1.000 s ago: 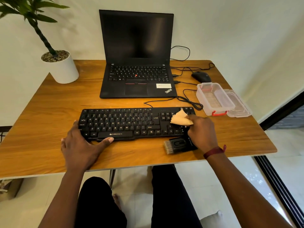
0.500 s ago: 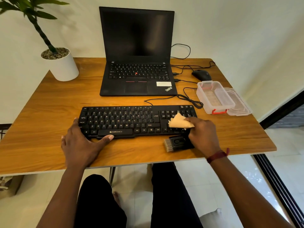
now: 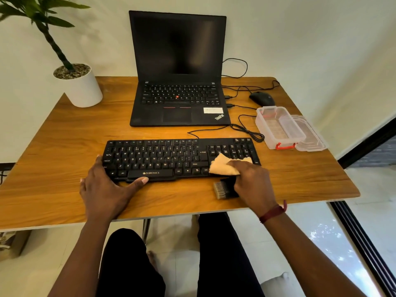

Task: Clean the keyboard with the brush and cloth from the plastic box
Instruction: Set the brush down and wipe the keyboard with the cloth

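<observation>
One keyboard [image 3: 162,157] — one cloth [image 3: 222,167], one brush [image 3: 224,188]

Brush [image 3: 224,188]: rear of the body is concealed beneath the right hand [image 3: 251,181] — only the bristles and some black casing show.
Cloth [image 3: 222,167]: near-right portion is covered by that hand's fingers.
Keyboard [image 3: 162,159]: near-right keys are hidden under cloth and hand, and the near-left corner is under the left hand [image 3: 105,189].
Plant [image 3: 53,39]: foliage is cut by the top and left edges.
Sticker [image 3: 213,110] on the laptop [image 3: 177,61] — writing is too small to read.
Lid [image 3: 311,136]: left side is behind the plastic box [image 3: 265,130].
</observation>
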